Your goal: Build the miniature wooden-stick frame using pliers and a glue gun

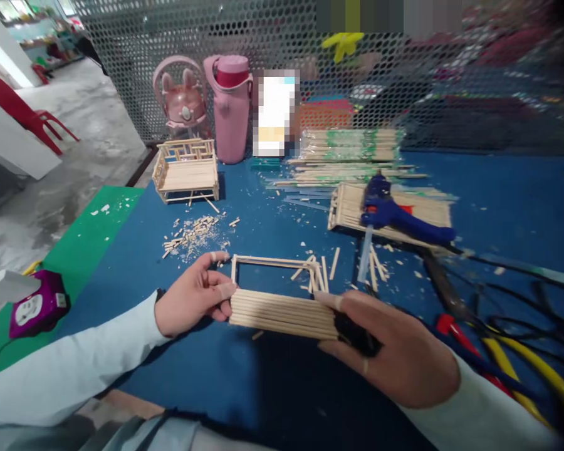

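Note:
Between my two hands is a small piece of stick furniture (282,311), with a slatted panel of pale round sticks and a thin open frame rising at its far side. My left hand (195,297) pinches its left end, thumb on top near the corner post. At the right end, the thumb and fingers of my right hand (395,347) close on the panel. A dark object (360,333) shows beneath the right palm; I cannot make out what it is. Short loose sticks (326,269) lie just behind the right end.
A finished-looking stick bench (188,172) stands back left, near a pile of stick offcuts (195,235). Pink bottle (232,119), blurred-out screen (275,116) and bundled sticks (352,144) line the mesh. A blue glue gun (395,216) rests on another slatted piece; pliers (479,357) and cables lie right.

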`<control>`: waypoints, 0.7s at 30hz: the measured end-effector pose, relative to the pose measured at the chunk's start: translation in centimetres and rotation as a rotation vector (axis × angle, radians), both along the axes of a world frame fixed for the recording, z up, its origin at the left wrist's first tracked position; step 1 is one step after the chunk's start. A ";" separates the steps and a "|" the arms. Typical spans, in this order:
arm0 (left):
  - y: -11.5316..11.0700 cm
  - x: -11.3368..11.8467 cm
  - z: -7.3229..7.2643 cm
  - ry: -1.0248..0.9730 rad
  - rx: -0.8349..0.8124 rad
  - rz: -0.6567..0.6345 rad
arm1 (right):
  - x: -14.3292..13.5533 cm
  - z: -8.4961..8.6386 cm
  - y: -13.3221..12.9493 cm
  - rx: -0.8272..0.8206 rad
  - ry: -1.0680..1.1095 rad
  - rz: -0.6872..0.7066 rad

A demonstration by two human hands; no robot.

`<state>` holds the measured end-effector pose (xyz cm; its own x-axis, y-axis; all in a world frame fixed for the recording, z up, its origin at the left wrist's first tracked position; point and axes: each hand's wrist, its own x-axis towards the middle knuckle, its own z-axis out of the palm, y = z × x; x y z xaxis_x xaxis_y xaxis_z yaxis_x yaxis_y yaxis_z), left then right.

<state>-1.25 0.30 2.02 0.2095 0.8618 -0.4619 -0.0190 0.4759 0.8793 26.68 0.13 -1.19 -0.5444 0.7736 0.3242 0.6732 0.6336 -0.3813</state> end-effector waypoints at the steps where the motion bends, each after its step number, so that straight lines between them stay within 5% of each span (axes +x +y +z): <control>1: -0.1 0.1 0.0 0.028 0.013 -0.007 | -0.1 0.0 0.0 0.017 0.005 -0.002; 4: -0.7 0.0 -0.2 0.237 0.176 0.004 | -0.3 0.3 -0.1 0.011 0.015 0.001; 7: -1.5 -0.1 0.1 0.612 0.660 0.051 | -0.4 1.1 -0.1 -0.066 -0.013 0.009; 11: -2.4 1.2 0.5 0.860 1.236 -0.331 | -0.5 1.8 -0.1 -0.093 -0.011 0.037; 14: -2.6 2.8 -0.1 0.951 1.267 -0.517 | -0.7 1.7 -0.1 -0.094 -0.020 0.051; 21: -2.7 3.9 -1.5 0.911 1.310 -0.445 | -0.3 1.4 0.5 -0.159 -0.026 -0.026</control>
